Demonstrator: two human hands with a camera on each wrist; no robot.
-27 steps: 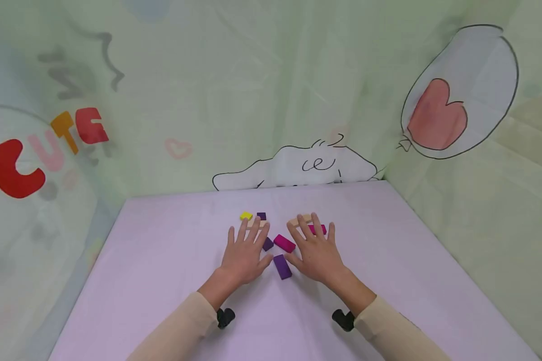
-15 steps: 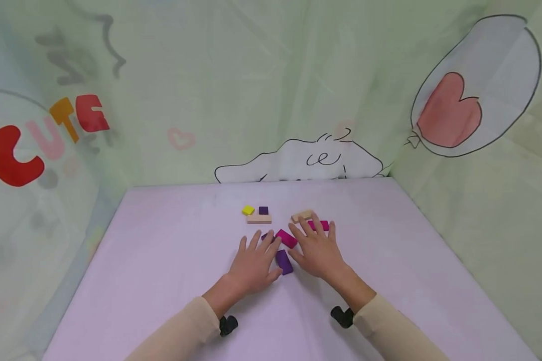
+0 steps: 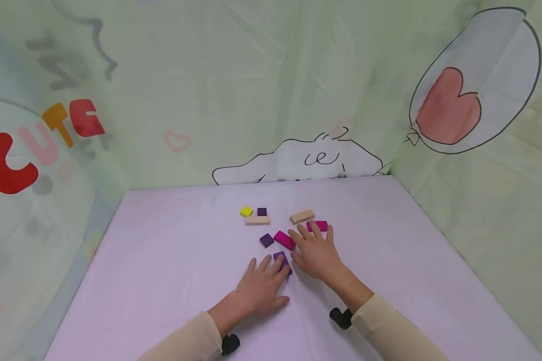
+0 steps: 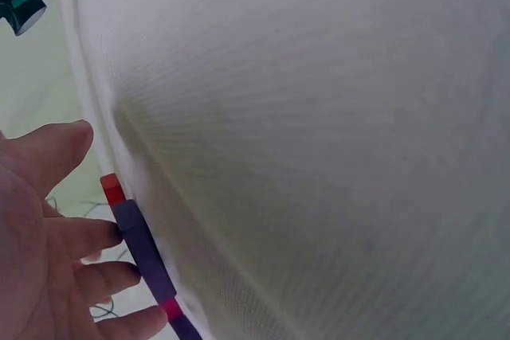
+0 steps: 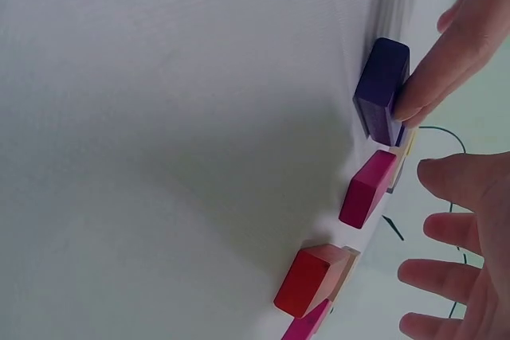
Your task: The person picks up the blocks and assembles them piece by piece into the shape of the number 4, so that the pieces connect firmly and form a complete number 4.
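Left hand (image 3: 261,288) lies flat on the table (image 3: 162,281), fingers straight, fingertips touching the purple block (image 3: 282,259) near the table's centre. Right hand (image 3: 315,253) lies just right of it, fingers spread and released, fingertips beside the pink block (image 3: 284,239).

left hand (image 3: 259,288) on near block (image 3: 282,261), right hand (image 3: 315,253) just right, other blocks (image 3: 257,219) behind

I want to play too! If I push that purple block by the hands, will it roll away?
Probably not. The purple block is flat with square edges and lies on its wide face, so it should slide, not roll. It looks stiff, like painted wood, and likely light. The left hand touches it with its fingertips alone; the soft-looking mat may slow it.
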